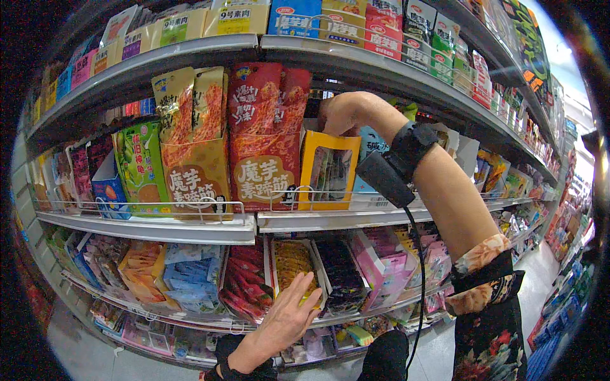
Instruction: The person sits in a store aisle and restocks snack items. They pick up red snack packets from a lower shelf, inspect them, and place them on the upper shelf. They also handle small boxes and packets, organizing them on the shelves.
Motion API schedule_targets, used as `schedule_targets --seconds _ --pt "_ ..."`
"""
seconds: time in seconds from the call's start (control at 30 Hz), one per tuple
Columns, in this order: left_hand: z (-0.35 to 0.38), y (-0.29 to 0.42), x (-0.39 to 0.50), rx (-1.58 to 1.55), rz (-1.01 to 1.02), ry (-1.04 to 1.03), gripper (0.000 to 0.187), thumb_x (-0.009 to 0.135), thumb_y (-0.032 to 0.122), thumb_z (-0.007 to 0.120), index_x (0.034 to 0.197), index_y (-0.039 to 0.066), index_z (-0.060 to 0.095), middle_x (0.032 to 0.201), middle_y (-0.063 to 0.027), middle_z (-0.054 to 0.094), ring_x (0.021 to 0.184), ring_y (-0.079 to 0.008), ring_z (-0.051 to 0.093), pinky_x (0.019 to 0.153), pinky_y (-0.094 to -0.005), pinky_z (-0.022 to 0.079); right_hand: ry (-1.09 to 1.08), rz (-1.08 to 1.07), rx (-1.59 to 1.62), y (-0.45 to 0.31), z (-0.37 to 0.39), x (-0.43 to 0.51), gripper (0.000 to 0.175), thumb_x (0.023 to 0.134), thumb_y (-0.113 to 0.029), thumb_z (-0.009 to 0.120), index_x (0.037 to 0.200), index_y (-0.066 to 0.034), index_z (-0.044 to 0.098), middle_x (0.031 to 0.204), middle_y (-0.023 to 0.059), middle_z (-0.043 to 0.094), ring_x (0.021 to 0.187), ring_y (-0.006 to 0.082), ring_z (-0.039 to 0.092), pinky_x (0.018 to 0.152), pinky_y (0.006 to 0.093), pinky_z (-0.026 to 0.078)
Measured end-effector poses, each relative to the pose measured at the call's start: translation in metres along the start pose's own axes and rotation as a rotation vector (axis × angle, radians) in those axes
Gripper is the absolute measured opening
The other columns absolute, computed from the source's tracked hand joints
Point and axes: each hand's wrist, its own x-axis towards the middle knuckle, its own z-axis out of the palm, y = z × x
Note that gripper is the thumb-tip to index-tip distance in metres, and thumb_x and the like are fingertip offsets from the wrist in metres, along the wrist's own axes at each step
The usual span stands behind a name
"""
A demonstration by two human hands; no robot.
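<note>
My right hand [345,114] reaches over the top of a yellow display box with a clear window [329,172] on the middle shelf; its fingertips are hidden behind the box's rim. Red konjac snack packets [265,138] stand in a box to the left, and a light blue box [369,143] is to the right. My left hand [288,312], fingers extended, is over the front of a box of yellow snack packets [293,262] on the lower shelf. Whether it touches them is unclear. Dark packets [338,269] lie to the right of these, red ones [245,281] to the left.
A white shelf edge [157,229] with low wire guards runs below the middle row. Above, another shelf [333,45] holds bagged snacks behind a wire rail. A black cable [421,285] hangs from the device on my right wrist. The aisle floor [533,271] shows at right.
</note>
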Motion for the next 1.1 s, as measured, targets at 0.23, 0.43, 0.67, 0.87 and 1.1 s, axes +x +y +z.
schedule_targets --seconds 0.23,0.43,0.67,0.87,1.1 --pt "-0.002 -0.005 0.008 -0.016 0.008 -0.002 0.043 0.075 0.009 0.062 0.113 -0.001 0.046 0.128 -0.0254 0.032 0.119 -0.0399 0.034 0.098 -0.0422 0.033 0.15 0.053 -0.19 -0.004 0.005 0.017 0.031 0.069 -0.026 0.056 0.084 0.0003 0.062 0.082 0.0132 0.062 0.067 0.0237 0.058 0.061 0.0387 0.046" --pt "-0.004 -0.003 0.027 -0.045 0.043 0.038 0.043 0.072 0.005 0.062 0.111 -0.002 0.047 0.128 -0.0254 0.032 0.119 -0.0402 0.034 0.098 -0.0418 0.032 0.12 -0.016 -0.311 -0.001 0.006 0.018 0.033 0.07 -0.032 0.056 0.085 -0.0023 0.062 0.08 0.0105 0.061 0.068 0.021 0.055 0.063 0.0384 0.045" --pt "-0.031 -0.005 0.078 0.156 0.163 0.322 0.04 0.07 0.001 0.062 0.108 -0.002 0.048 0.128 -0.0244 0.033 0.12 -0.0401 0.033 0.097 -0.0427 0.033 0.475 0.013 0.033 -0.012 0.013 0.002 0.034 0.076 -0.033 0.049 0.087 -0.0027 0.062 0.082 0.0137 0.062 0.074 0.021 0.059 0.068 0.0362 0.046" --pt "-0.042 -0.013 0.104 0.204 0.13 0.347 0.044 0.072 0.002 0.061 0.113 -0.001 0.043 0.131 -0.0242 0.028 0.122 -0.0403 0.028 0.099 -0.0435 0.03 0.661 0.036 0.047 -0.009 -0.014 -0.026 0.031 0.07 -0.027 0.049 0.079 -0.0012 0.063 0.082 0.0193 0.061 0.077 0.0319 0.06 0.068 0.0386 0.047" --pt "-0.035 -0.014 0.105 0.126 0.103 0.337 0.042 0.075 0.004 0.06 0.112 -0.002 0.043 0.132 -0.0238 0.028 0.122 -0.0404 0.028 0.099 -0.043 0.03 1.054 0.045 0.194 0.007 -0.002 -0.043 0.037 0.066 -0.028 0.052 0.072 0.0085 0.06 0.077 0.0305 0.057 0.082 0.0394 0.059 0.074 0.0406 0.047"
